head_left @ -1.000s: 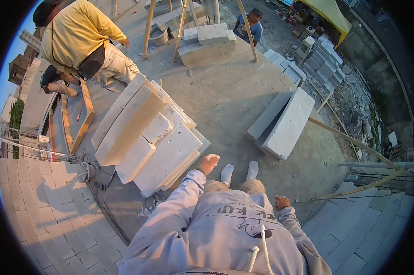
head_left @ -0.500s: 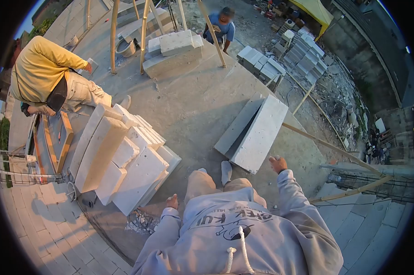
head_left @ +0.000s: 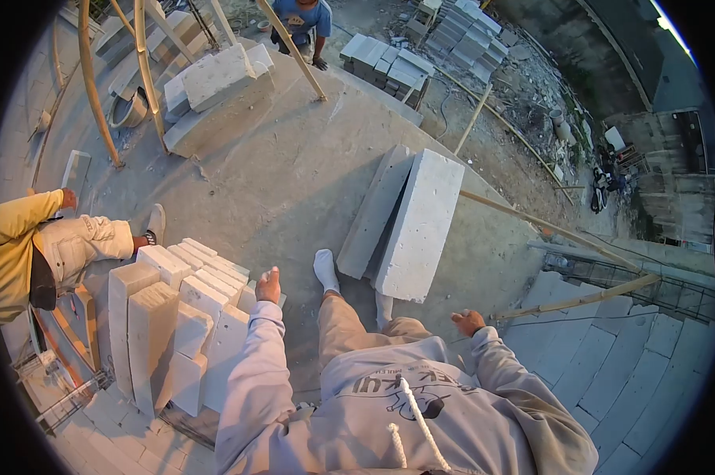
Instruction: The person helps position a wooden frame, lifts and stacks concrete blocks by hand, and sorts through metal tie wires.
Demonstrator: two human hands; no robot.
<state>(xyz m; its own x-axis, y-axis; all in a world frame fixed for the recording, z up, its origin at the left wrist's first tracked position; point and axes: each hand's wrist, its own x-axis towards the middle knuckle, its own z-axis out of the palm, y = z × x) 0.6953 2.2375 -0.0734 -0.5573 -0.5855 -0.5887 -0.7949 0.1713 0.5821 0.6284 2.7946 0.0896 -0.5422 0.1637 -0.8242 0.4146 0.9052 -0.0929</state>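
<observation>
Head view: 2 pale blocks (head_left: 421, 226) (head_left: 375, 214) sit ahead of the empty, half-open hands (head_left: 269, 286) (head_left: 468, 322), apart from both

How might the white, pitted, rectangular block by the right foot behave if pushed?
The white block looks stiff, likely keeping its straight-edged shape. Its bulk suggests noticeable weight, though pitting may mean lighter aerated material. Flat faces make rolling unlikely.

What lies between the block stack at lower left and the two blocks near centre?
Head view: concrete floor and a socked foot, with the left hand held above.
</observation>
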